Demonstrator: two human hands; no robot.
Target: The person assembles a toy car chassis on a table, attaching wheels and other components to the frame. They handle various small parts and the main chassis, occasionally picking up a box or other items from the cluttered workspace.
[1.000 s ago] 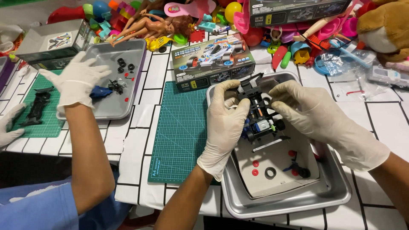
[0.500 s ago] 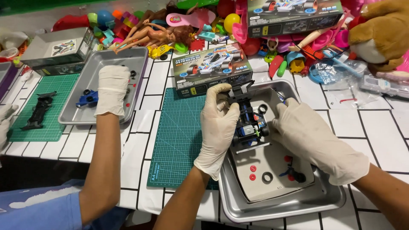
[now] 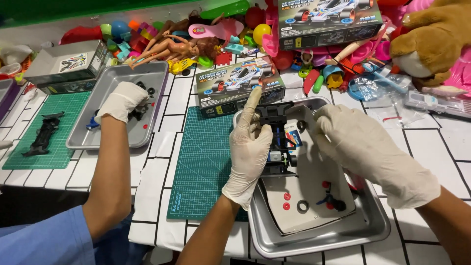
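You are gripping the half-built black toy car chassis (image 3: 278, 142) in your left hand (image 3: 249, 147) over the steel tray (image 3: 314, 240), your right hand (image 3: 365, 147) pinching a wheel (image 3: 300, 125) onto it, while loose red and black parts (image 3: 304, 201) are lying unfitted below.

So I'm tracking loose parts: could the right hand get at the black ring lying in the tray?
Probably yes: the right hand hovers just above the black ring, which lies uncovered.
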